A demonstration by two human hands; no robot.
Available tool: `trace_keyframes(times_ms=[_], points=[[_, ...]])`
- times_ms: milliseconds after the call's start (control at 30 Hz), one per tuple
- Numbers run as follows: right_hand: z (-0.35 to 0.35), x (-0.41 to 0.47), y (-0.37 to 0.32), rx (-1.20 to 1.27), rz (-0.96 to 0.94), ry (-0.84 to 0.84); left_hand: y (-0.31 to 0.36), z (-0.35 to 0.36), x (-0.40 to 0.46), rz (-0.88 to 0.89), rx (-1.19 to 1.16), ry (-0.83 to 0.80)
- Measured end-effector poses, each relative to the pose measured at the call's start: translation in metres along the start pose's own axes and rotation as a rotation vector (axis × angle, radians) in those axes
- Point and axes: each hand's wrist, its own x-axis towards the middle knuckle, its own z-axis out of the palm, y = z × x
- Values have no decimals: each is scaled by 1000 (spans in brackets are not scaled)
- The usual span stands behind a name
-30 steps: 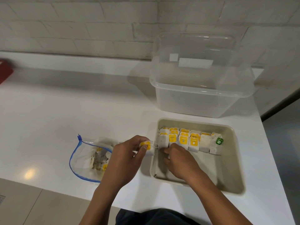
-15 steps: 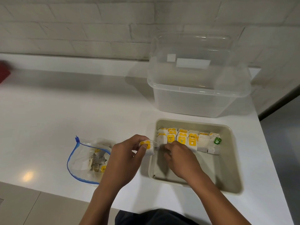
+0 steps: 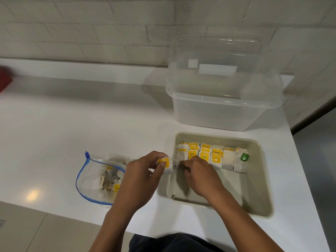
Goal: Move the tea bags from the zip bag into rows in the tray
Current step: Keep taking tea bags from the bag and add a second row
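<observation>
Right now my left hand point(image 3: 143, 176) pinches a tea bag point(image 3: 165, 165) at the tray point(image 3: 258, 180) edge; my right hand point(image 3: 197, 172), grip curled, seems to pinch its string. Next, I judge, it slots beside the rows point(image 3: 209, 155). More wait in the zip bag point(image 3: 101, 177).

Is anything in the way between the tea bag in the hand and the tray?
Mostly no. The left hand pinches the tea bag right at the tray rim. Only the right hand, fingers curled at the bag's string, sits over the tray's near-left floor, in front of the rows of tea bags.
</observation>
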Motion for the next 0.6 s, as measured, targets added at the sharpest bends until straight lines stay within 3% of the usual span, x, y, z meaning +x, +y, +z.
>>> trace_keyframes(times_ms=[233,400,600], points=[[-14,-7,0,101,-20,91,9,1,3,36,-6,-11],[-42,-20,0,730,96,147,15,14,15,95,41,-48],[-60,-42,-3,898,29,180,22,40,27,137,4,-123]])
